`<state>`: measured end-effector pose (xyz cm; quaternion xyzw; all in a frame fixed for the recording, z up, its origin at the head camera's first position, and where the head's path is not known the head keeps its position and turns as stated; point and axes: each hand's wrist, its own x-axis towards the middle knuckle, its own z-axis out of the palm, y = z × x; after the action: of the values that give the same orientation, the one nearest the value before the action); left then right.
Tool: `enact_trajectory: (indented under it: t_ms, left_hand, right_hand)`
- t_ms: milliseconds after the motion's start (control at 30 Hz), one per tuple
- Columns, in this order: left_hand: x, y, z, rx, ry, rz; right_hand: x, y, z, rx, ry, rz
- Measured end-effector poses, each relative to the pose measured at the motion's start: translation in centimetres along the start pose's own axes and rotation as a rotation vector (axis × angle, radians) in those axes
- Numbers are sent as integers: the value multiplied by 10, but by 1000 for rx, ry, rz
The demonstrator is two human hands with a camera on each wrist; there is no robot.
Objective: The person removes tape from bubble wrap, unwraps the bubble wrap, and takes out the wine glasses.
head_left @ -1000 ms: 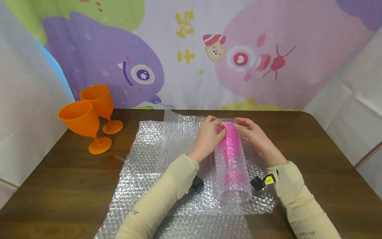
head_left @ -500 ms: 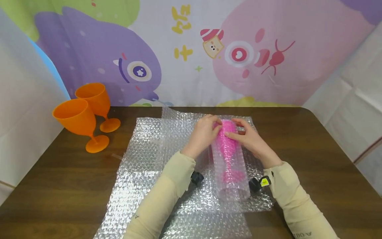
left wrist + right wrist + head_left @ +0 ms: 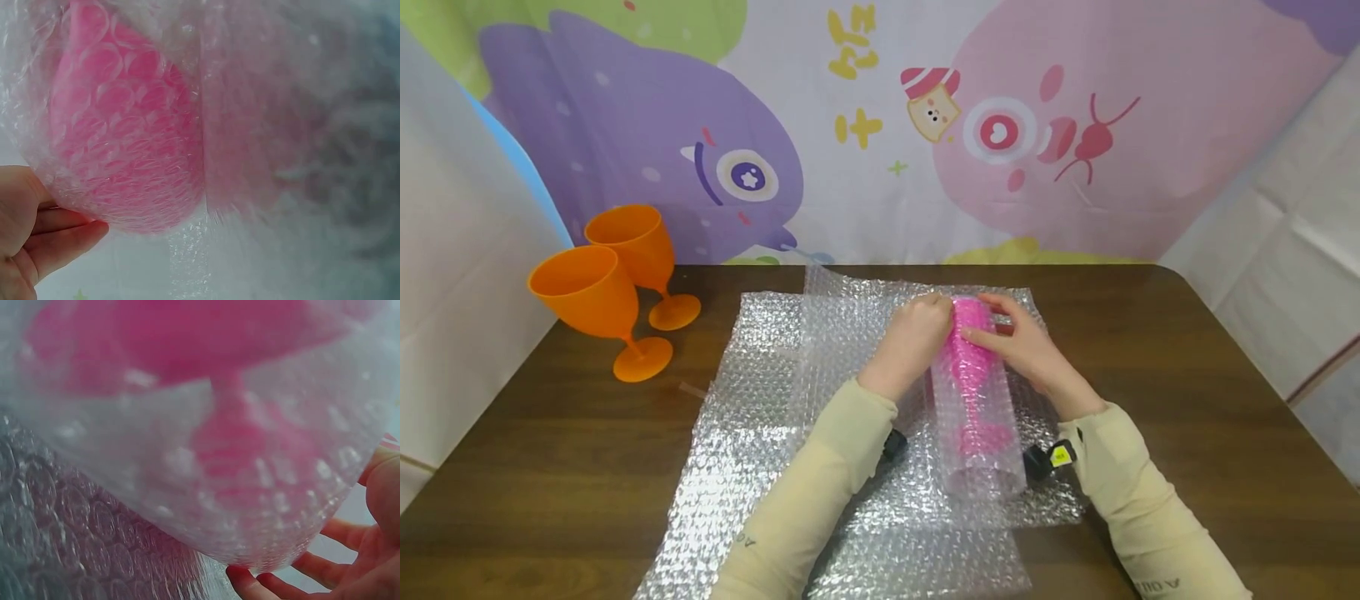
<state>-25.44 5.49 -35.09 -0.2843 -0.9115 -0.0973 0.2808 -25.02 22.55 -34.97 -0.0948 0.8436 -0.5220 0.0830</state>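
Observation:
A pink goblet lies inside a clear roll of bubble wrap, its bowl at the far end and its foot nearer the person. My left hand is at the far left edge of the roll, fingers curled against the wrap's far end; in the left wrist view its fingertips touch the wrap below the pink bowl. My right hand grips the roll's far right side, thumb on top and fingers round the far end. Part of its fingers is hidden behind the roll in the right wrist view.
Flat bubble wrap sheets spread under and left of the roll on the dark wooden table. Two orange goblets stand upright at the back left. A printed cartoon curtain hangs behind the table.
The right thumb has come down onto the top of the roll, with the fingers closer around it. The left hand's fingers have curled in more at the far end. The goblets have stayed put.

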Motion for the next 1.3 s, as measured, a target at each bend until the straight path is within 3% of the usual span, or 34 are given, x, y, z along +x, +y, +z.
enact_trajectory:
  t_ms: [133, 300, 600, 767, 933, 1067, 1300]
  left_hand:
    - [1, -1, 4, -49, 46, -43]
    - [3, -1, 5, -147, 52, -108]
    - [6, -5, 2, -369, -1, -307]
    - [6, -9, 0, -451, 29, -424]
    - [6, -15, 4, -625, 59, -551]
    - [5, -20, 9, -764, 34, -639]
    - [4, -24, 11, -825, 6, -665]
  right_hand:
    - [0, -1, 0, -13, 8, 3]
    - [1, 0, 0, -35, 20, 5]
    - [-2, -2, -3, 16, -14, 20]
    - [-2, -3, -3, 23, -23, 32]
    - [-2, -6, -2, 6, -9, 31]
    - [-2, -7, -2, -10, 2, 15]
    - [-3, -9, 0, -25, -1, -21]
